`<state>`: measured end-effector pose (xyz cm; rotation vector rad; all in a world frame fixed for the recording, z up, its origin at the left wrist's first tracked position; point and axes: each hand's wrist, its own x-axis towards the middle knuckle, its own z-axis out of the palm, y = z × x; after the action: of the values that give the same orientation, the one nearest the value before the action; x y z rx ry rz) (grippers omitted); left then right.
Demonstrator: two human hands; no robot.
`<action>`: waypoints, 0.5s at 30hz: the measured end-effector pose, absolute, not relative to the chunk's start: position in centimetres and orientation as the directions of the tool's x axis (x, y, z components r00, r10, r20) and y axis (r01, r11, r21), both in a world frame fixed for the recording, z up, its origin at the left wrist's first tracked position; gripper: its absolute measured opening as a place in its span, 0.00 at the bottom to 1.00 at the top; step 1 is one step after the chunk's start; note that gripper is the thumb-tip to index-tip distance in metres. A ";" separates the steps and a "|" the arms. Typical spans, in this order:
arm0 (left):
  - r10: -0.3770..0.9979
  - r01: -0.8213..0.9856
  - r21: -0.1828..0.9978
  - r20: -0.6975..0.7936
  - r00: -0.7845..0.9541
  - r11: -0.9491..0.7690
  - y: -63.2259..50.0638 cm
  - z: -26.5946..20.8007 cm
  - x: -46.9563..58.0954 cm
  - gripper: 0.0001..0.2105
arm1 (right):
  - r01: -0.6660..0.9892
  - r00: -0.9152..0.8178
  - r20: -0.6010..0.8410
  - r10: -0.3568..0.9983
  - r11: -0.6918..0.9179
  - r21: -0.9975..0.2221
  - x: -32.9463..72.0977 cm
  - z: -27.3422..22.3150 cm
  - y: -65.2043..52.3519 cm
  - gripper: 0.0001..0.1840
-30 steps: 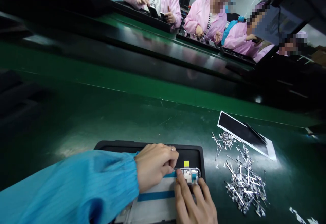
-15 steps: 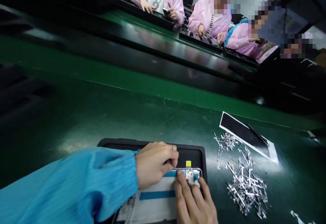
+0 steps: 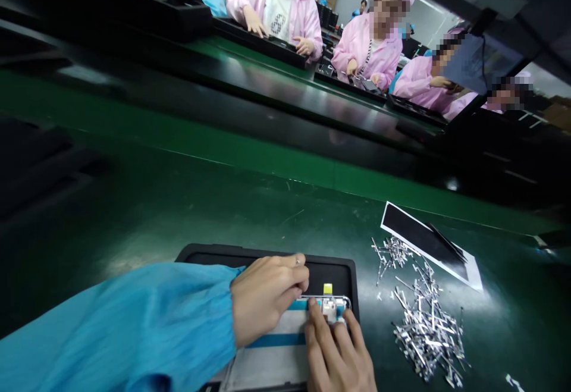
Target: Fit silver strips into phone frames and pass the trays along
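Observation:
A phone frame (image 3: pixel 267 363) lies in a black tray (image 3: pixel 207 252). It has a pale inner panel, blue strips and small parts near its upper right corner, where a yellow tab (image 3: pixel 328 288) sticks out. My left hand (image 3: pixel 267 294), in a blue sleeve, reaches across from the left. Its fingers are curled closed at the frame's far edge; whatever they may pinch is hidden. My right hand (image 3: pixel 339 350) rests on the frame's right end, fingers extended and partly apart, with one fingertip against the far edge near my left hand.
Thin silvery strips (image 3: pixel 430 332) lie heaped right of the tray. Behind them is a white-edged black sheet (image 3: pixel 423 240) with dark slender tools (image 3: pixel 447 242) on it. Across the green bench (image 3: pixel 250 201), co-workers in pink jackets (image 3: pixel 303 8) sit at black trays.
The view has shifted slightly. Both my hands stay at the same part of the phone frame. Across the bench, one co-worker's hand has lowered and the phone it held no longer shows upright.

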<state>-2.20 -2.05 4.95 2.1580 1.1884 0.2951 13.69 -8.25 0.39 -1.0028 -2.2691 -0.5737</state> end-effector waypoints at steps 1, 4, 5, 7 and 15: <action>0.852 0.675 0.624 -0.030 0.523 -0.393 -2.2 4.9 -2.8 0.11 | 0.775 -0.526 0.682 0.508 0.617 0.137 13.6 0.3 -8.2 0.17; 0.921 0.798 0.461 0.170 0.350 -0.388 -2.4 4.3 -5.5 0.12 | 0.841 -0.362 0.786 0.501 0.539 0.043 13.3 -0.3 -8.4 0.16; 0.934 0.850 0.388 0.185 0.305 -0.355 -2.4 3.8 -6.6 0.13 | 0.860 -0.296 0.818 0.493 0.510 0.004 13.2 -0.7 -8.5 0.16; 0.956 0.902 0.322 0.150 0.253 -0.289 -2.4 2.6 -8.4 0.16 | 0.871 -0.223 0.861 0.456 0.490 -0.033 13.0 -1.3 -8.6 0.16; 0.969 0.895 0.374 0.124 0.213 -0.244 -2.4 1.5 -10.2 0.25 | 0.871 -0.150 0.869 0.472 0.479 -0.110 15.0 -1.7 -8.1 0.14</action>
<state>-10.16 -2.39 1.51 2.2637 1.7755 0.4930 15.00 -8.06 -1.73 -1.1369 -1.7886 -0.5333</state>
